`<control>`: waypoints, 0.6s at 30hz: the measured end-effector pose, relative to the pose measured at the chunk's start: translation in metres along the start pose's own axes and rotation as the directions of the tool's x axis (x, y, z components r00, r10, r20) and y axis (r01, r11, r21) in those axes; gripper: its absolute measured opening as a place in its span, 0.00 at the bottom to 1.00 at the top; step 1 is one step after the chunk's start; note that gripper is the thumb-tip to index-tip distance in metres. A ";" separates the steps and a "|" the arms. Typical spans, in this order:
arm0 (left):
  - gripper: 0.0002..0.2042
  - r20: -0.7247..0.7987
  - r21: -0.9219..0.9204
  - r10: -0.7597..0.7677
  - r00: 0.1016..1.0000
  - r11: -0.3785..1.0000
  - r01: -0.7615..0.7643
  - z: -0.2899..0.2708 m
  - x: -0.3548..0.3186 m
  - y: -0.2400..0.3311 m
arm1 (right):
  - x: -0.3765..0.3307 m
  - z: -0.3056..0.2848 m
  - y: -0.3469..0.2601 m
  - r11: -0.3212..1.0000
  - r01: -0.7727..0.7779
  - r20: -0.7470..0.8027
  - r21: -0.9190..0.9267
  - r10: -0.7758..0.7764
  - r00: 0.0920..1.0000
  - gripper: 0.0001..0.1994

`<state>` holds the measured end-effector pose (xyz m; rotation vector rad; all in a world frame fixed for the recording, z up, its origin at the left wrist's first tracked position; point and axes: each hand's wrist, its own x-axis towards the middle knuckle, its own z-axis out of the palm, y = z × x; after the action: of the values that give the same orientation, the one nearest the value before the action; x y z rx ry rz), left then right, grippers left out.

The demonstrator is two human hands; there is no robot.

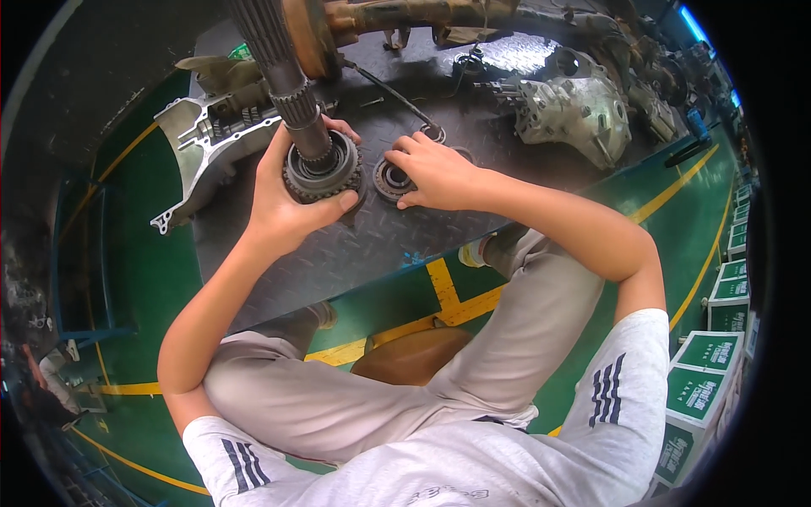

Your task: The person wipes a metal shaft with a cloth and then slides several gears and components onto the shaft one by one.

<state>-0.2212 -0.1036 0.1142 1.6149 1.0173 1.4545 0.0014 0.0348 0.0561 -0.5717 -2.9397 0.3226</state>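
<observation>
A long splined metal shaft (297,101) stands upright, its end pointing toward me, with a toothed gear (346,173) around its lower part. My left hand (285,221) is wrapped round this gear, thumb on the near side and fingertips showing behind. Just to the right, a round ring-shaped gear (391,181) with a bearing-like centre lies on the dark metal bench top (279,275). My right hand (443,176) grips it from the right, thumb on the near edge and fingers curled over the far edge, hiding part of it.
An opened aluminium gearbox housing (203,135) lies at the left, and another grey casing (574,114) at the right. A rusty axle-like part (405,15) spans the back. A thin rod (390,91) lies behind my hands. Green-and-white boxes (697,389) line the right.
</observation>
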 end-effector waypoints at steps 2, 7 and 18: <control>0.36 0.002 -0.002 -0.003 1.000 1.000 0.003 0.000 0.001 0.000 | 0.003 -0.002 -0.002 1.000 -0.022 0.059 -0.001 0.022 0.998 0.39; 0.36 -0.016 -0.018 0.002 1.000 1.000 -0.003 -0.005 0.000 0.004 | 0.019 -0.015 -0.008 0.994 -0.103 0.161 0.041 0.095 0.982 0.39; 0.33 -0.028 -0.118 -0.036 0.999 0.992 0.032 -0.006 0.006 0.005 | 0.044 -0.008 0.018 0.968 -0.181 0.279 0.174 0.128 0.952 0.38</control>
<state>-0.2268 -0.1005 0.1217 1.4889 0.9530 1.4915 -0.0310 0.0698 0.0636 -0.7889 -3.0659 0.7561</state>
